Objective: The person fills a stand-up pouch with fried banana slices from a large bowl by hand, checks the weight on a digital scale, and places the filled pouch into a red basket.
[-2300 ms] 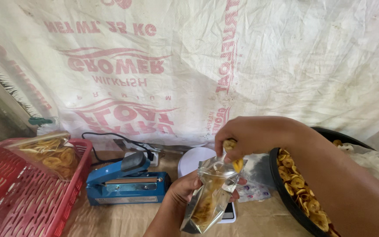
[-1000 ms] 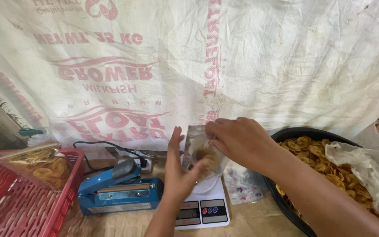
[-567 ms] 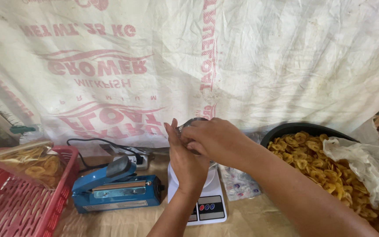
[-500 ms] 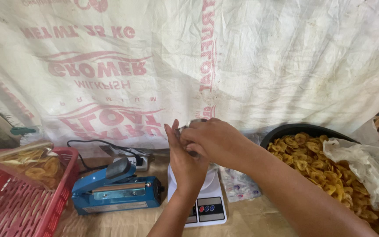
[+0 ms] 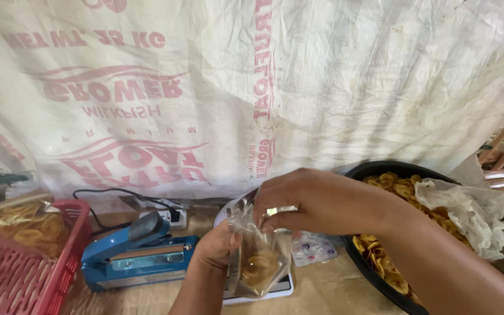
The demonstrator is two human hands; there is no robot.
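A clear plastic bag of yellow chips (image 5: 259,265) stands upright over a small white kitchen scale (image 5: 261,287), which it mostly hides. My left hand (image 5: 216,248) grips the bag's left side from below. My right hand (image 5: 310,198), a ring on one finger, comes in from the right and pinches the bag's open top. A wide black basin (image 5: 364,256) filled with yellow chips (image 5: 392,189) sits just right of my right arm.
A blue heat sealer (image 5: 135,256) with a black cable lies left of the scale. A red plastic crate (image 5: 24,280) holding filled chip bags (image 5: 21,224) stands at far left. Crumpled clear plastic (image 5: 468,213) lies in the basin. A white printed sack hangs behind.
The bag was lowered from in front of me onto the scale. My right hand shifted from dropping chips in to gripping the bag's top. The view moved closer.
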